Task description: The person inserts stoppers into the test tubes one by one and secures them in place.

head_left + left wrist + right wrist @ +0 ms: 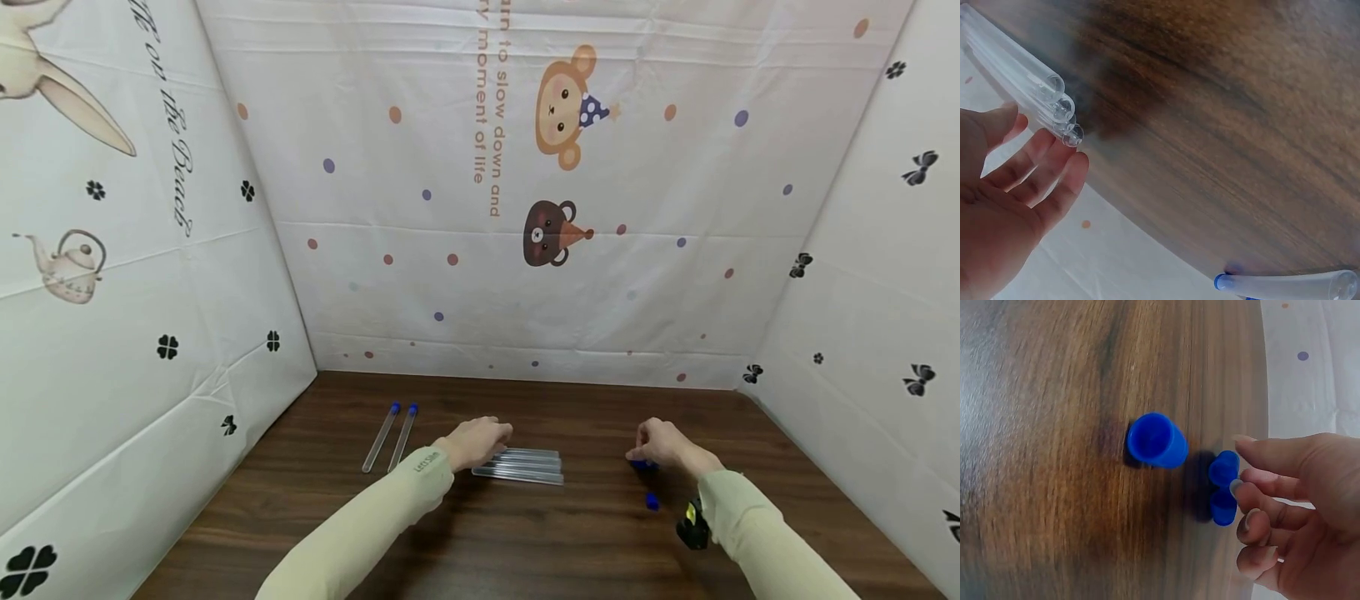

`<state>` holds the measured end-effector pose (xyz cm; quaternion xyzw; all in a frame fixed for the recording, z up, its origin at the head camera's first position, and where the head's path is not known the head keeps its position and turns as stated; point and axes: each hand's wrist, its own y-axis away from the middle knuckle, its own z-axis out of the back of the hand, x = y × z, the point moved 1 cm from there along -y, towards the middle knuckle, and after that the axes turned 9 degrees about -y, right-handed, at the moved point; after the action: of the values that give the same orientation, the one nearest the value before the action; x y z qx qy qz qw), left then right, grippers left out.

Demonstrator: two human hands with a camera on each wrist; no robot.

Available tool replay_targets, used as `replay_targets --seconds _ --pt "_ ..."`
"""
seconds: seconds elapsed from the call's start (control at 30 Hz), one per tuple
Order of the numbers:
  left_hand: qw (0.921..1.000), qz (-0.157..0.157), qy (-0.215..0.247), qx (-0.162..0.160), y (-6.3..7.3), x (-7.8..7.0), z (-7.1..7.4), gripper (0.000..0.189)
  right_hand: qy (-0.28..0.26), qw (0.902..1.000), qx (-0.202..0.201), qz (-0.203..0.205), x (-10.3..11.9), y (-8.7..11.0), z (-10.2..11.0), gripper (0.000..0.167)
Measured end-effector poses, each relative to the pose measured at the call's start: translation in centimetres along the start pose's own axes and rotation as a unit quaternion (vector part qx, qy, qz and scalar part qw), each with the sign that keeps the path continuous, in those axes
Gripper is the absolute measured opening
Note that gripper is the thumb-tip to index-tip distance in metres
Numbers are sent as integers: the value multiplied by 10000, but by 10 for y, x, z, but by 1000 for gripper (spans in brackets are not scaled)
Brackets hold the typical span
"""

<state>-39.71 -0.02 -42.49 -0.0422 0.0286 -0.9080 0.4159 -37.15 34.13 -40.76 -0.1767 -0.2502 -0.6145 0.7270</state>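
Observation:
My left hand (474,442) is at the left end of a row of several clear test tubes (525,467) lying side by side on the table. In the left wrist view its loosely bent fingers (1063,181) are close to the tubes' rounded ends (1063,109), with no tube gripped; whether they touch is unclear. Over on the right, my right hand (663,443) hovers at a small group of blue caps (1224,469). Its thumb and forefinger stand apart beside two of them. One more blue cap (1159,440) lies nearer me, its hollow end showing.
Two test tubes with blue caps (381,437) lie at the table's back left. A black and yellow device (692,525) sits at the right wrist. Printed white sheets (465,300) enclose the dark wooden table (525,542) at the back and both sides.

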Motion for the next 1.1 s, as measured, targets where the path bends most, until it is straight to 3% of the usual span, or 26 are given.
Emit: replay_targets --seconds 0.27,0.8,1.1 --pt "9997 53 -220 26 -3 0 -2 4 -28 9998 118 -187 -2 1 0 25" --pt "9989 27 -459 -70 -9 -4 -4 4 -242 9996 98 -133 2 4 -2 22" --pt "9989 78 -455 40 -11 -6 -6 9 -243 9996 82 -102 1 3 -4 22"
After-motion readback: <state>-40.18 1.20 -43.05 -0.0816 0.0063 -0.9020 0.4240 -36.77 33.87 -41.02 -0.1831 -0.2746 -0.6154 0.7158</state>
